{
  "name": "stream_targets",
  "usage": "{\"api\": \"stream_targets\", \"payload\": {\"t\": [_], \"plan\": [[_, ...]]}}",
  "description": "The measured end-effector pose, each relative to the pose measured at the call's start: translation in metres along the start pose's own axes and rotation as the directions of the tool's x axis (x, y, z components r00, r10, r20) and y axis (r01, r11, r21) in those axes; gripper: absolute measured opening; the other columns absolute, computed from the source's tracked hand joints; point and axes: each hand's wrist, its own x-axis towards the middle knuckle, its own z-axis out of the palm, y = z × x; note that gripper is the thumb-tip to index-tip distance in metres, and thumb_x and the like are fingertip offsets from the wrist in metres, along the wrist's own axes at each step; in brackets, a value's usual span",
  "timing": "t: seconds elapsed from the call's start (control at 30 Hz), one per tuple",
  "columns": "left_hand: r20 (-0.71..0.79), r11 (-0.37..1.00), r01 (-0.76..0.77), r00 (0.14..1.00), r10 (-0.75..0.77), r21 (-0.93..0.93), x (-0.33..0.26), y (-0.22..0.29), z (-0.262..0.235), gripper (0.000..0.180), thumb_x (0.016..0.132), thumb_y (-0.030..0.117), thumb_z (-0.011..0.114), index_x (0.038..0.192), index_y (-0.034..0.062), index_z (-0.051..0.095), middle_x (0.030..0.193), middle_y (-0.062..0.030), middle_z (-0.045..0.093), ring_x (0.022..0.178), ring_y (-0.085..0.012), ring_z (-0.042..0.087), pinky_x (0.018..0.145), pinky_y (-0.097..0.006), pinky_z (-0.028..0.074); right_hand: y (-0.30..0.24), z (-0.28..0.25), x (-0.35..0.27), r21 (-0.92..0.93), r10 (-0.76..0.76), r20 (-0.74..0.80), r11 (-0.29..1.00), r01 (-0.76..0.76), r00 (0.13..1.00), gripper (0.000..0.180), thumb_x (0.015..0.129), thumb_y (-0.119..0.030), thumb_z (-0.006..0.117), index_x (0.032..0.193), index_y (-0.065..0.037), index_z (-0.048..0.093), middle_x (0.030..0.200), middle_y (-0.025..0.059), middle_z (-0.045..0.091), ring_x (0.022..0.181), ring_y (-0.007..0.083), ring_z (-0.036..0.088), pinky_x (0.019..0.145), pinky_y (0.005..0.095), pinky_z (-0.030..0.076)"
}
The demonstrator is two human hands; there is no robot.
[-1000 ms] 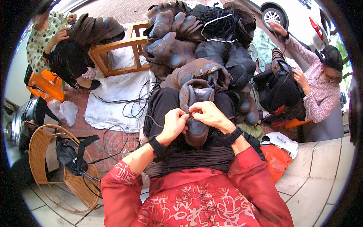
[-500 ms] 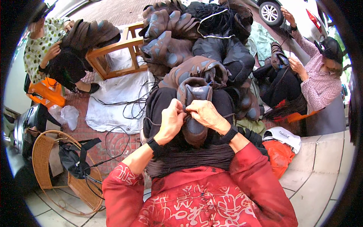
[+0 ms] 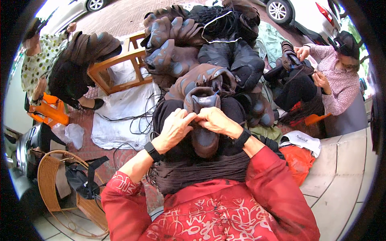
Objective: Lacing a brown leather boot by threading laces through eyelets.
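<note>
A brown and grey hiking shoe (image 3: 206, 141) rests on my lap, its rounded toe toward me and its padded tongue standing up beyond my fingers. My left hand (image 3: 176, 127) is closed in a pinch at the left side of the shoe's lacing. From the other side my right hand (image 3: 219, 121) pinches at the same place, its fingertips almost meeting the left ones. Both seem to grip a thin dark shoelace, mostly hidden by the fingers. Across my lap lies a thick bundle of dark laces (image 3: 201, 170).
Piled brown shoes (image 3: 173, 58) and black laces (image 3: 221, 28) lie ahead. A wooden stool frame (image 3: 116, 80) and white sheet (image 3: 120, 124) are left, with a wicker chair (image 3: 50, 180) nearer. Co-workers sit left and right, the right one handling a shoe (image 3: 290, 58). An orange bag (image 3: 297, 162) lies right.
My left hand has turned so its back faces up, its fingers drawn close to the right hand's. The view has shifted slightly. The right co-worker's raised hand has come down to the shoe.
</note>
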Motion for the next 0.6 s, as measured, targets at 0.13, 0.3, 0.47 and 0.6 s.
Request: {"api": "stream_targets", "payload": {"t": [0.13,0.3,0.47,0.6], "plan": [[0.128,0.965,0.12,0.987,-0.092,-0.232,0.002,-0.012,-0.005,0.041,0.066,0.014,0.071,0.102,0.0086,0.052,0.082,-0.0087,0.05,0.078,-0.0273,0.054,0.069,-0.036,0.045,-0.009,-0.007,0.005,0.153,0.137,0.028,0.978,-0.139,0.99,0.017,0.069,-0.008,0.057,0.082,0.0,0.064,0.076,0.0165,0.062,0.073,0.032,0.061,0.065,0.0377,0.047],[0.183,0.986,0.023,0.983,0.007,-0.162,0.014,-0.018,-0.003,0.034,0.065,0.015,0.071,0.093,0.0093,0.053,0.08,-0.0089,0.05,0.076,-0.0276,0.055,0.065,-0.036,0.045,-0.005,-0.002,0.008,0.192,0.259,0.03,0.947,-0.259,0.966,0.013,0.066,-0.006,0.056,0.075,0.001,0.061,0.076,0.0181,0.062,0.072,0.0344,0.06,0.064,0.0386,0.047],[0.1,0.995,-0.024,0.994,0.034,-0.101,0.006,-0.016,0.004,0.033,0.062,0.015,0.071,0.088,0.0098,0.053,0.076,-0.0083,0.049,0.07,-0.028,0.053,0.061,-0.038,0.043,-0.001,0.008,0.003,-0.161,0.023,-0.027,0.987,-0.027,0.999,0.013,0.069,-0.009,0.058,0.078,-0.002,0.062,0.073,0.0168,0.059,0.072,0.0336,0.059,0.065,0.0401,0.046],[0.024,0.991,0.001,1.0,0.003,-0.135,0.0,-0.013,0.006,0.031,0.057,0.017,0.075,0.078,0.0094,0.052,0.071,-0.0067,0.049,0.068,-0.0268,0.052,0.06,-0.037,0.041,-0.01,0.004,0.002,-0.141,-0.024,0.013,0.99,0.026,1.0,0.014,0.069,-0.008,0.057,0.081,-0.003,0.061,0.071,0.015,0.056,0.07,0.0337,0.057,0.063,0.0412,0.045]]}}
